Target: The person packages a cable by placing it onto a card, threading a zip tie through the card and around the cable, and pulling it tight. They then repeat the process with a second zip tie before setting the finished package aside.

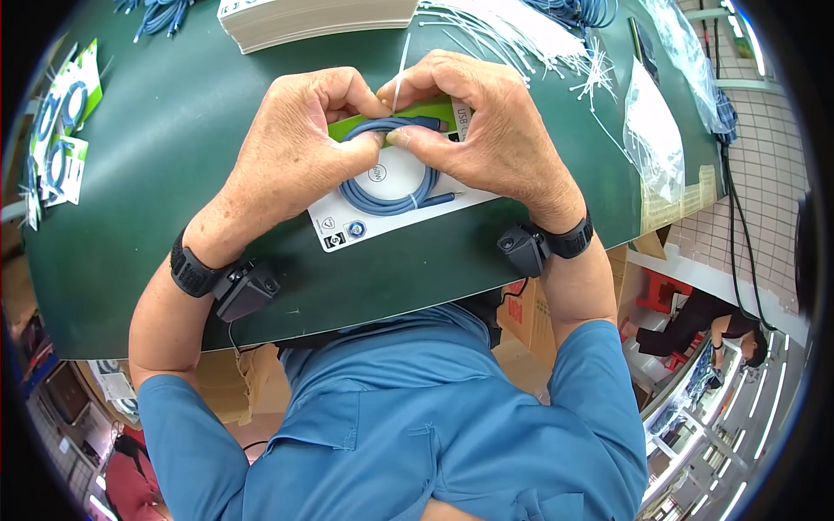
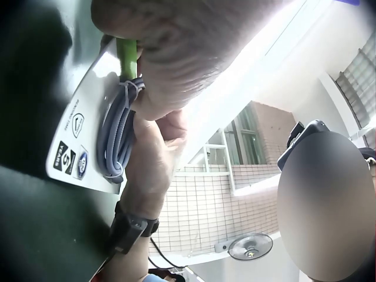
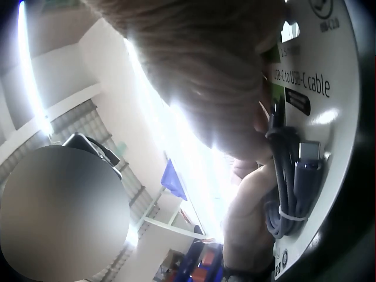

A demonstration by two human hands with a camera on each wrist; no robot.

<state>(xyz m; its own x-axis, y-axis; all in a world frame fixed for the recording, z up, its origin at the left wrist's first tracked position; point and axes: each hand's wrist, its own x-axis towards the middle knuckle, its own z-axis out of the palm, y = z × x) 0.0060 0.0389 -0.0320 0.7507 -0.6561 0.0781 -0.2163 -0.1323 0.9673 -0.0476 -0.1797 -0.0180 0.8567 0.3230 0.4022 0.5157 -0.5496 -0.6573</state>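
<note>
A coiled blue USB-C cable (image 1: 354, 195) lies on a white and green packaging card (image 1: 326, 227) on the table. A white cable tie (image 1: 401, 74) stands up from the top of the coil, between the fingertips of both hands. My left hand (image 1: 295, 130) pinches the coil there with thumb and forefinger. From the other side my right hand (image 1: 486, 117) pinches the tie close against the cable. More white ties bind the coil, one showing near a metal plug (image 3: 309, 151) in the right wrist view. The fingers partly hide the top of the coil.
A stack of white cards (image 1: 317, 24) stands at the back of the green table (image 1: 174, 191). Loose white cable ties (image 1: 504, 35) spread at the back right, beside a clear plastic bag (image 1: 651, 130). Carded cables (image 1: 65, 130) lie at the left edge. Other people are in the background.
</note>
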